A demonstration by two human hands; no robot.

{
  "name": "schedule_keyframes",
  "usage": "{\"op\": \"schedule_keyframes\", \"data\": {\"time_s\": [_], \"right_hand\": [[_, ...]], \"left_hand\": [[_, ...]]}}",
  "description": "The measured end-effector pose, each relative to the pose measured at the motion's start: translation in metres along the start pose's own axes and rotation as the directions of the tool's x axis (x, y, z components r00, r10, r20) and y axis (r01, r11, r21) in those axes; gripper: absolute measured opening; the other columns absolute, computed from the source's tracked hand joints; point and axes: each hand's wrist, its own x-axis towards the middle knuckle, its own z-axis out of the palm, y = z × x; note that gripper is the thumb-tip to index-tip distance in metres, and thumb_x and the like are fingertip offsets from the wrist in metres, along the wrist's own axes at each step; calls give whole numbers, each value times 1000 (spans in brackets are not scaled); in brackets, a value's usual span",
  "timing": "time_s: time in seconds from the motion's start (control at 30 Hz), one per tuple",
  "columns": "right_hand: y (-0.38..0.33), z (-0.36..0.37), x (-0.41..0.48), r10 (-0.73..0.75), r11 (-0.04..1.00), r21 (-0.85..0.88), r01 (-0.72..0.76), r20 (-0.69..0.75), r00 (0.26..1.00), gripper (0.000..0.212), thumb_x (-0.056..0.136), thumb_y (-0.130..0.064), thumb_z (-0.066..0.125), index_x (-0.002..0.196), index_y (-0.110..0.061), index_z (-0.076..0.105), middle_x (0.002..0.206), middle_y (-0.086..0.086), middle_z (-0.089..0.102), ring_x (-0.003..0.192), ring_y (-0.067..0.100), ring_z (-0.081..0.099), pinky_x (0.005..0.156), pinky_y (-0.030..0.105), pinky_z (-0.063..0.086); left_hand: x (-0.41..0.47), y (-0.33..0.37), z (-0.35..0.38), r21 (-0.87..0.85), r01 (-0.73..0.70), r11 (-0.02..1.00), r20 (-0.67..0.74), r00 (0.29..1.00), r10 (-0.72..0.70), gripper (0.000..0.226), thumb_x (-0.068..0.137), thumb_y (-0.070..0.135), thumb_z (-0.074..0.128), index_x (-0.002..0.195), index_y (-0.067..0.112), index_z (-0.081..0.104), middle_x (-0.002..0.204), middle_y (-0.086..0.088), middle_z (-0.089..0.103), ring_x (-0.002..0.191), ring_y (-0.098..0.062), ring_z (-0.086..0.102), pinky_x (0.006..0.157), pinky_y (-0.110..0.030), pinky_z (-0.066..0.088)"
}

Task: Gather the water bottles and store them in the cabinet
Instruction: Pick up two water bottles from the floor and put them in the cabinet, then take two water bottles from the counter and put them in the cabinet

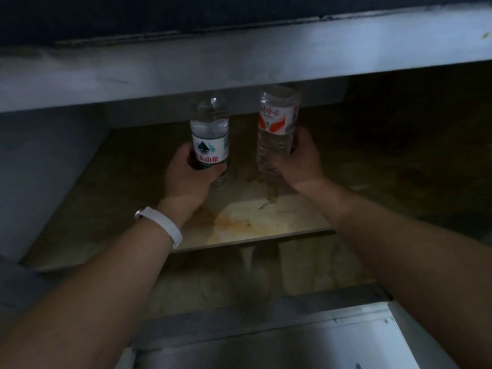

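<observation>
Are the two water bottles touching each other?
Apart. The head view shows a plain strip of dark shelf between the green-label bottle in the left hand and the red-label bottle.

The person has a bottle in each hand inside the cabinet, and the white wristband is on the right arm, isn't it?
Nearly. The white wristband is on the left arm, not the right, as the head view shows. The rest holds: the left hand grips the bottle with the green label and the right hand grips the bottle with the orange label, both reaching into the cabinet.
</observation>
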Motion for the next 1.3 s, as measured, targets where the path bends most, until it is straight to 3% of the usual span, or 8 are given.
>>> {"op": "schedule_keyframes", "data": {"time_s": [0.13,0.2,0.53,0.7,0.8,0.97,1.1,1.3], "right_hand": [[8,6,4,-12,999,-42,13,24,1000,67,74,-23,84,131,-17,49,129,0,60,112,10,55,77,14,40],[10,7,5,-18,997,-74,22,52,998,69,75,-26,84,132,-17,47,129,0,59,116,15,56,84,22,41],[-1,-6,-3,2,994,-111,17,172,985,66,77,-24,82,134,-17,48,134,1,57,122,14,53,85,20,37],[0,-24,-22,-13,996,-84,27,156,988,75,79,-32,81,142,-27,40,119,-19,48,110,1,46,72,10,36],[1,-46,-46,-21,975,-214,61,186,982,71,84,-46,72,143,-44,33,141,-15,42,123,9,46,92,29,45],[10,-90,-91,-173,714,-604,355,340,925,61,93,-52,53,147,-33,34,150,-3,37,133,15,38,103,35,38],[24,-112,-110,-213,542,-722,430,378,901,59,92,-60,45,144,-32,38,149,-6,38,136,15,34,106,37,33],[3,-141,-146,-175,433,-756,491,464,868,58,91,-58,43,134,-21,54,139,4,53,127,27,46,102,39,34]], "left_hand": [[9,-8,-2,34,-15,999,37,999,14,58,79,16,84,129,22,57,117,12,63,106,-5,60,82,-15,46],[11,-12,-4,49,-17,999,64,998,14,62,81,19,82,136,23,53,125,12,61,113,-5,57,88,-20,44],[4,-17,-14,157,-9,988,199,980,-22,73,80,28,83,143,27,46,141,10,57,126,-9,53,102,-32,43],[-36,-13,-28,206,-55,977,172,985,20,80,90,29,73,154,43,28,152,19,42,136,-5,42,110,-33,37],[-69,-7,-29,364,-105,926,158,986,50,75,92,39,67,155,41,26,156,12,39,140,-14,39,107,-35,38],[-117,1,-12,572,-380,727,356,913,198,60,92,47,62,147,31,45,151,3,45,134,-19,44,103,-35,40],[-139,-2,6,617,-571,541,457,820,343,54,90,37,69,139,21,54,147,-9,52,134,-31,47,108,-54,42],[-171,32,3,658,-588,472,508,808,298,52,90,41,59,134,15,60,143,-15,55,134,-37,46,106,-57,41]]}}
